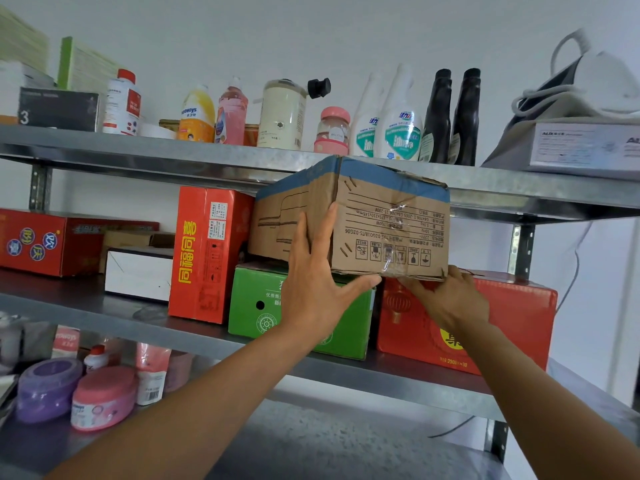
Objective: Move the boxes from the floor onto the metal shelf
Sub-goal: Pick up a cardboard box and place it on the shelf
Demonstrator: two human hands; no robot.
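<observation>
A worn brown cardboard box (391,220) with a blue band and upside-down print is tilted over the middle level of the metal shelf (381,379). Its underside is just above, or touching, a green box (256,306) and a wide red box (519,317). My left hand (315,282) lies flat on its near corner, fingers straight up the side and thumb along the bottom edge. My right hand (450,299) holds the lower right corner from below, fingers curled under it.
A tall red box (204,254), a white box (138,275) and a flat red box (45,244) stand to the left on the same level. Bottles (398,129) line the upper shelf (173,157) close above the box. Jars (104,396) sit on the level below.
</observation>
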